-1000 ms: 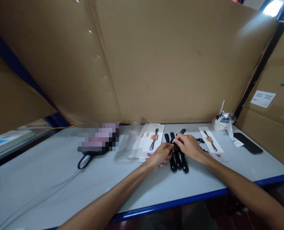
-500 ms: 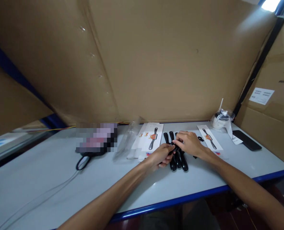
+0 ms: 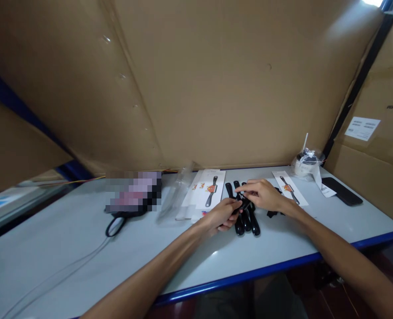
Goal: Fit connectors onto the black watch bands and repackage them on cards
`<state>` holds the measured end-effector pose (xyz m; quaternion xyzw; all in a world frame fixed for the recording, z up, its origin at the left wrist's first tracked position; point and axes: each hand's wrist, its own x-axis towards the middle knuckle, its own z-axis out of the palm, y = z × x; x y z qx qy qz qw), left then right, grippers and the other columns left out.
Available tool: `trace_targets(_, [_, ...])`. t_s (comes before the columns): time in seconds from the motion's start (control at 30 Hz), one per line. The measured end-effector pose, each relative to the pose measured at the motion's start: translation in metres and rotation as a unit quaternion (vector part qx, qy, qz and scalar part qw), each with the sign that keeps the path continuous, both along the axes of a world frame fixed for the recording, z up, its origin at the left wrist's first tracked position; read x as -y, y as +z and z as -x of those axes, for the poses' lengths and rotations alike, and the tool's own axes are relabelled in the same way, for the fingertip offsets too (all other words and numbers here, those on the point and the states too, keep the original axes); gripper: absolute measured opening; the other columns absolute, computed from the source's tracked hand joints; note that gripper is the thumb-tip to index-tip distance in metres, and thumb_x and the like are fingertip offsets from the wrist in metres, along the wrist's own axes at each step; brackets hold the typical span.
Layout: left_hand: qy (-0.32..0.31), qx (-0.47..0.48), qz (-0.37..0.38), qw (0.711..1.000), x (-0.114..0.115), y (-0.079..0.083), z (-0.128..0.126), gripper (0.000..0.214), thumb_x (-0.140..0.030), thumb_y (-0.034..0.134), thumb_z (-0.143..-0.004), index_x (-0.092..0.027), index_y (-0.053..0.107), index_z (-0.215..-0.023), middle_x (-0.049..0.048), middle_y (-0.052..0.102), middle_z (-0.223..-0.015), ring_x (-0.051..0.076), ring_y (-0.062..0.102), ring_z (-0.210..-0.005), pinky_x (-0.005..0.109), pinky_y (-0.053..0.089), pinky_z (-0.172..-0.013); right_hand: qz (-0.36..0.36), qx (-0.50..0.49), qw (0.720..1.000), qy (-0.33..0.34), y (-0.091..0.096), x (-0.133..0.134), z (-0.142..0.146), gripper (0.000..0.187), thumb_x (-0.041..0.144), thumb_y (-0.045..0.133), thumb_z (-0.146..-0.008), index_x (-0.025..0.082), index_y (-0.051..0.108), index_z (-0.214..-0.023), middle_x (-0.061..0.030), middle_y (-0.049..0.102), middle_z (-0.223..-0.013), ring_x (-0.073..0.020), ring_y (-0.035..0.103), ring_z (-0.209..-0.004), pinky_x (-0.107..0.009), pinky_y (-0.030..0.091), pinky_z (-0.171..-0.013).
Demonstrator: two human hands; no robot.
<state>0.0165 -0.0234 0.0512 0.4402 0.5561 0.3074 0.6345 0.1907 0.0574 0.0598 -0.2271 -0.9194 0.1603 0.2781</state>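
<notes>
**Left grip (image 3: 227,213) clamped on a black tool part (image 3: 244,205), right grip (image 3: 264,195) close over it**

Head view. Left grip pinches the part, thumb along the top, other digits curled beneath. Part sits between my two hands, above the middle of a row of black handled tools (image 3: 247,225); hands hide most of its outline. Right grip comes in from the other side, palm down, index finger stretched out over the tools. Thumb and remaining digits overlap from here; cannot tell whether they are closed on anything.

Tools lie side by side on the desk (image 3: 249,253), handles jutting above and below my hands. Just beside my right wrist: small black pieces (image 3: 275,213), shape unclear.

Left of the tools, white printed cards (image 3: 200,199), overlapping, the top one picturing a two-handled tool. Clear plastic bag (image 3: 176,195) next to them. Farther left, a pixelated object (image 3: 133,192) with a black loop (image 3: 116,226) at its near end.

To the right, another printed card (image 3: 289,188), tilted. Beyond it a plastic-wrapped cup (image 3: 306,166) with a white stick, then a flat black slab (image 3: 342,191). Cardboard (image 3: 216,88) walls the back; a labelled carton (image 3: 365,164) stands at far right.
</notes>
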Motion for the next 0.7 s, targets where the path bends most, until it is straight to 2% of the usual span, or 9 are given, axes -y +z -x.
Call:
trace_targets(0.07, [-0.004, -0.005, 0.002, 1.000, -0.0002, 0.0001, 0.0004, 0.029, -0.036, 0.044, -0.101, -0.020, 0.046, -0.077, -0.0098, 0.031, -0.049, 0.004, 0.017, -0.037, 0.017, 0.007, -0.037, -0.019, 0.024, 0.999, 0.009, 0.0007, -0.0011, -0.0023, 0.037, 0.003, 0.052, -0.087, 0.023, 0.079, -0.104, -0.0006, 0.068, -0.087, -0.0112, 0.053, -0.068, -0.025, 0.036, -0.067])
trace_targets(0.17, [-0.010, -0.005, 0.005, 1.000, -0.0014, -0.0007, 0.0007, 0.028, -0.036, 0.044, -0.100, -0.020, 0.047, -0.078, -0.0100, 0.032, -0.049, 0.004, 0.016, -0.036, 0.018, 0.007, -0.037, -0.037, 0.036, 0.999, -0.018, 0.0020, -0.0006, -0.0040, 0.030, 0.006, 0.054, -0.086, 0.020, 0.078, -0.098, -0.0020, 0.069, -0.090, -0.0118, 0.054, -0.070, -0.025, 0.037, -0.068])
trace_targets(0.27, [-0.011, -0.005, 0.002, 1.000, -0.0025, -0.0026, 0.0013, 0.028, -0.039, 0.047, -0.099, -0.020, 0.047, -0.078, -0.0102, 0.032, -0.049, 0.004, 0.016, -0.037, 0.017, 0.008, -0.036, -0.031, 0.033, 0.998, -0.033, 0.0043, 0.0013, -0.0044, 0.018, 0.010, 0.059, -0.085, 0.018, 0.075, -0.085, -0.0011, 0.067, -0.083, -0.0113, 0.050, -0.066, -0.026, 0.036, -0.067])
trace_targets(0.4, [-0.013, -0.010, -0.005, 1.000, -0.0029, -0.0048, 0.0026, 0.031, -0.046, 0.052, -0.096, -0.020, 0.047, -0.079, -0.0108, 0.031, -0.049, 0.004, 0.015, -0.037, 0.017, 0.008, -0.037, -0.005, 0.026, 0.999, -0.018, 0.0055, 0.0033, -0.0033, 0.016, 0.011, 0.062, -0.085, 0.017, 0.073, -0.076, -0.0001, 0.064, -0.076, -0.0109, 0.049, -0.064, -0.026, 0.035, -0.065])
trace_targets(0.6, [-0.017, -0.011, -0.014, 1.000, -0.0043, -0.0063, 0.0045, 0.035, -0.050, 0.054, -0.095, -0.021, 0.046, -0.079, -0.0108, 0.031, -0.050, 0.004, 0.016, -0.037, 0.017, 0.008, -0.037, 0.016, 0.011, 1.000, 0.014, 0.0038, 0.0048, -0.0001, 0.016, 0.014, 0.065, -0.088, 0.019, 0.077, -0.079, 0.0010, 0.061, -0.072, -0.0109, 0.049, -0.064, -0.025, 0.035, -0.065])
trace_targets(0.7, [-0.019, -0.010, -0.012, 1.000, -0.0051, -0.0066, 0.0040, 0.036, -0.052, 0.055, -0.094, -0.021, 0.046, -0.079, -0.0109, 0.032, -0.049, 0.004, 0.015, -0.037, 0.017, 0.008, -0.037, 0.028, -0.002, 1.000, 0.011, 0.0046, 0.0051, 0.0002, 0.018, 0.016, 0.062, -0.092, 0.021, 0.079, -0.095, 0.0009, 0.063, -0.075, -0.0110, 0.050, -0.065, -0.025, 0.037, -0.067])
